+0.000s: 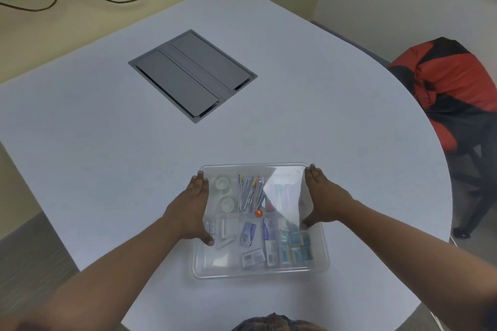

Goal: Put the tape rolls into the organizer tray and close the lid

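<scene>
A clear plastic organizer tray (258, 274) sits on the white table near me. Two clear tape rolls (222, 184) (227, 203) lie one behind the other in its far left compartment. Over the far part of the tray is a transparent lid (285, 191), with glare on its right half. My left hand (192, 208) grips the lid's left edge and my right hand (325, 201) grips its right edge. The near part of the tray stays uncovered. Whether the lid touches the far rim I cannot tell.
Other compartments hold pens (250, 191), a small orange object (258, 213), batteries (222, 231) and small packets (294, 247). A grey cable hatch (192, 75) is set into the table (107, 156) farther back. An orange and black chair (451, 83) stands at the right.
</scene>
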`<state>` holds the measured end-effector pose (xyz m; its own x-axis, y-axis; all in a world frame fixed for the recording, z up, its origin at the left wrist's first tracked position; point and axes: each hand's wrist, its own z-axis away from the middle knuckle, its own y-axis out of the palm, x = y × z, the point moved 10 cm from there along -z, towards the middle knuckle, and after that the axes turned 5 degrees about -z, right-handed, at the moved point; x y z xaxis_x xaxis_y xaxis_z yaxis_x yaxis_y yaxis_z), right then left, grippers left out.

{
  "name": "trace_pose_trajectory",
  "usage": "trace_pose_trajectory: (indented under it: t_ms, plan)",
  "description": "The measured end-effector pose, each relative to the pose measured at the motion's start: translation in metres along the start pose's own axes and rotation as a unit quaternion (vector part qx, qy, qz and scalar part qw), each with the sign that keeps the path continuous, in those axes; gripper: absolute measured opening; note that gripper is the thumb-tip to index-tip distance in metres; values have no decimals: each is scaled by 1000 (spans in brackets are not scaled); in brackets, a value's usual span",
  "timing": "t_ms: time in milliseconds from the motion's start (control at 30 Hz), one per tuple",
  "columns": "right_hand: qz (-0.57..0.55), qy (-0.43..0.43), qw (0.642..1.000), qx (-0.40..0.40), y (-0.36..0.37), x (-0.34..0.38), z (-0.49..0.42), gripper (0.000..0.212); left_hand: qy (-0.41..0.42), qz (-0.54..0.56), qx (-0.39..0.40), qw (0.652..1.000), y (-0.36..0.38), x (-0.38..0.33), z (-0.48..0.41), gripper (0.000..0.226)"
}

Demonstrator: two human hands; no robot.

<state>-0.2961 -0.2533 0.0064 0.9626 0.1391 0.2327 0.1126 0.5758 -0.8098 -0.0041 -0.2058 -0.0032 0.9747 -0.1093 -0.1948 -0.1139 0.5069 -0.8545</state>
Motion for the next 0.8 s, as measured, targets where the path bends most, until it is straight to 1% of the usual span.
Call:
trace_pose_trajectory:
  t_ms: [167, 333, 467, 633, 667, 733, 800]
  plan:
    - [-5, -12, 1000, -5, 8, -5, -5, 157, 1, 26, 15, 1000, 13, 5, -6, 158]
    - [4, -14, 1000, -6, 6, -4, -10, 157, -4, 30, 29, 999, 10, 4, -13, 162]
    - [19, -12, 1000, 7, 3, -3, -8, 156, -6, 11, 31, 999, 4, 3, -12, 162]
    - [26, -11, 1000, 12, 0, 4, -1, 154, -22, -56, 23, 998, -8, -3, -3, 159]
    - [29, -17, 999, 9, 0, 6, -2, 152, -27, -64, 23, 997, -9, -5, -2, 157]
    - [28, -26, 999, -1, -1, 13, 3, 146, -44, -39, 15, 998, -15, -8, 4, 149]
    - [24, -26, 999, -23, -12, 21, 7, 138, -57, -23, -15, 998, -28, -12, 7, 129]
